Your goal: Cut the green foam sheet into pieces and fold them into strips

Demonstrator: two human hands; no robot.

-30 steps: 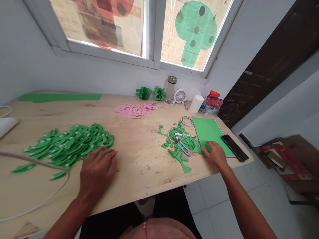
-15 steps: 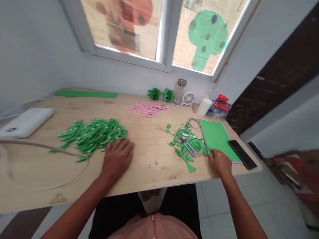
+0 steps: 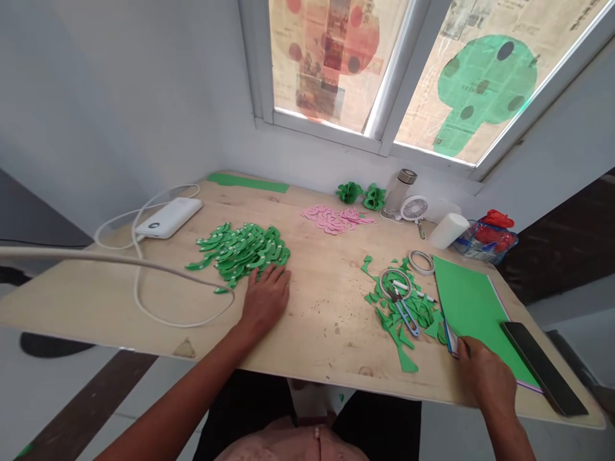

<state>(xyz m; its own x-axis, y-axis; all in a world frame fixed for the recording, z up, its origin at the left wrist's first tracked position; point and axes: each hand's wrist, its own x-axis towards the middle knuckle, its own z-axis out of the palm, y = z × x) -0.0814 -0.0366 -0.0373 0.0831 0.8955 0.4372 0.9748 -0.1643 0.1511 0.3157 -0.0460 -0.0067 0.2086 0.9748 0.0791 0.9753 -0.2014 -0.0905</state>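
My left hand (image 3: 266, 296) lies palm down on the table, its fingers stretched out and touching the near right side of a pile of green curved cut-outs (image 3: 245, 248) with small white marks. My right hand (image 3: 487, 373) is closed at the near left corner of a stack of coloured paper (image 3: 473, 307), green on top. Blue and whitish edges show lifted beside its fingers; the fingertips are partly hidden. Left of that hand lie green paper scraps (image 3: 401, 342), with a light-blue cutter (image 3: 407, 314), a pen (image 3: 423, 293) and a tape roll (image 3: 394, 283) on them.
A black phone (image 3: 542, 368) lies on the paper's right side. Pink cut-outs (image 3: 331, 219), two green paper flowers (image 3: 349, 192), a glass bottle (image 3: 400, 192) and a small fan (image 3: 414, 208) are at the back. A white cable (image 3: 139, 282) and power bank (image 3: 170, 218) occupy the left.
The view has turned left, so everything sits further right in it. The paper stack's near left edge now shows more blue and white beside my right hand. My left hand stays by the pile.
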